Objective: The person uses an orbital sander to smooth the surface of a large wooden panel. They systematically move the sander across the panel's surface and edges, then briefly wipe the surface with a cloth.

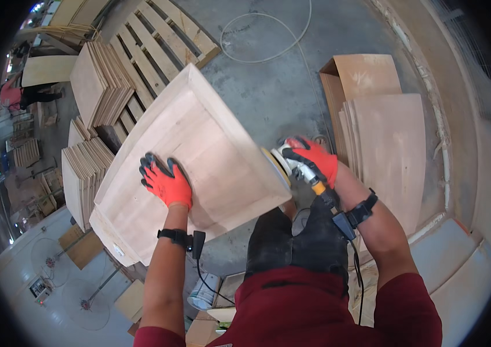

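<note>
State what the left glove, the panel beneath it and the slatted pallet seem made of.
Glove: likely fabric, matte red and close-fitting; its dark tips may be rubber.
Panel: wood or veneer, apparently unvarnished; pale, matte, faintly grained.
Pallet: probably raw timber, judging by its pale slats.

Wooden panel (222, 153) and hand-held disc sander (296, 166).
Panel: pale pinkish-tan wood, visible grain, bordered by a raised, bevelled rim; broad face upward, set slantwise across the middle of the view, its outline skewed by the lens. Sander: whitish-silver body, yellowish round disc pad (278, 163), orange fitting (318, 188) toward the rear; positioned at the panel's right-hand edge, pad turned edgewise to the view, facing the wood.
</note>
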A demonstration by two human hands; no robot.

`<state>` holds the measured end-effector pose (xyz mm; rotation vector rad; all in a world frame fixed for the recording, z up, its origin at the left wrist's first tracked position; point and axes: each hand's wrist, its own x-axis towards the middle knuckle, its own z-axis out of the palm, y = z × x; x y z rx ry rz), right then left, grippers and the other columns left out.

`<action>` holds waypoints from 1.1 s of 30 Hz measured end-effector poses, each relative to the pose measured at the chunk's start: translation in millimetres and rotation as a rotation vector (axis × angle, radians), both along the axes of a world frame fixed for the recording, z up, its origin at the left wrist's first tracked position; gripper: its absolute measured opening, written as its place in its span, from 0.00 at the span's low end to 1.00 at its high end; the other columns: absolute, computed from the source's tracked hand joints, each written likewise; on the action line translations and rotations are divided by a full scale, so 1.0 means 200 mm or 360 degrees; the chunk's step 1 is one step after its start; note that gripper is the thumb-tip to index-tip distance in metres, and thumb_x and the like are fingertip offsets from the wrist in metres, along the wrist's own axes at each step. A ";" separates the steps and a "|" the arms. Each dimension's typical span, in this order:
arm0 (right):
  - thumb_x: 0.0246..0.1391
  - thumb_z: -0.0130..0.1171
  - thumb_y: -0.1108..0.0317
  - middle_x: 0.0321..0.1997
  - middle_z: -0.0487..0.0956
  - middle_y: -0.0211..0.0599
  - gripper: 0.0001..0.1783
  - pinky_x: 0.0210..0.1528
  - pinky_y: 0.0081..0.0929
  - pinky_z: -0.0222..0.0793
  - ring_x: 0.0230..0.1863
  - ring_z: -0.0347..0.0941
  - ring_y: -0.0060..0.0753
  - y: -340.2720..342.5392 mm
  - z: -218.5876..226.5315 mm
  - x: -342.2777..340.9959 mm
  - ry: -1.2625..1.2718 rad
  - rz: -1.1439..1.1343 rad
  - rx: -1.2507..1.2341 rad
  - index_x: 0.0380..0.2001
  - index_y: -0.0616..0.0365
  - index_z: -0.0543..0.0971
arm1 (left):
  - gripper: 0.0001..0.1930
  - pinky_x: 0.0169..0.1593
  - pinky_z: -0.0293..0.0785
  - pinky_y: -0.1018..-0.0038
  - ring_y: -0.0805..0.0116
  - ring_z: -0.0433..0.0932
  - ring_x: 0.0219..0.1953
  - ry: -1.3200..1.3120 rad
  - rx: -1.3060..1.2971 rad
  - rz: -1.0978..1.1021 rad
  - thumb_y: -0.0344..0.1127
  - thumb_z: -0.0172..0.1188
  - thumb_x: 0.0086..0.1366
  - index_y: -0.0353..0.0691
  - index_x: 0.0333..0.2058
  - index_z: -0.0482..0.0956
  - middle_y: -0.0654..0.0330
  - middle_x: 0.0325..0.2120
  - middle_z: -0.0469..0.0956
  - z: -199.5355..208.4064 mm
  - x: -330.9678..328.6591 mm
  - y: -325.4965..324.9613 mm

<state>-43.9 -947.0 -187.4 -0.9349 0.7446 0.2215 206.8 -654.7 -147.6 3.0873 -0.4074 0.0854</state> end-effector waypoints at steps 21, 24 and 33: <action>0.56 0.68 0.54 0.53 0.79 0.38 0.32 0.55 0.31 0.73 0.53 0.76 0.30 0.10 0.12 -0.26 -0.0048 0.0112 -0.0399 0.60 0.57 0.73 | 0.35 0.78 0.36 0.53 0.53 0.47 0.77 -0.0058 0.0014 0.0046 0.52 0.53 0.72 0.42 0.72 0.58 0.52 0.75 0.52 -0.04 -0.01 0.06; 0.49 0.73 0.53 0.59 0.73 0.51 0.40 0.51 0.41 0.77 0.50 0.79 0.51 0.27 0.29 -0.32 0.0120 0.0193 -0.1592 0.63 0.52 0.70 | 0.35 0.77 0.36 0.51 0.53 0.47 0.77 -0.0088 0.0017 0.0024 0.54 0.51 0.73 0.45 0.73 0.57 0.53 0.75 0.52 -0.04 -0.01 0.06; 0.54 0.64 0.58 0.59 0.68 0.45 0.37 0.45 0.40 0.79 0.48 0.79 0.49 0.85 0.59 -0.22 0.0299 0.0715 -0.2252 0.68 0.38 0.67 | 0.37 0.77 0.37 0.50 0.50 0.47 0.77 -0.0022 -0.0054 -0.0296 0.56 0.55 0.71 0.44 0.72 0.59 0.48 0.75 0.51 -0.01 0.09 0.10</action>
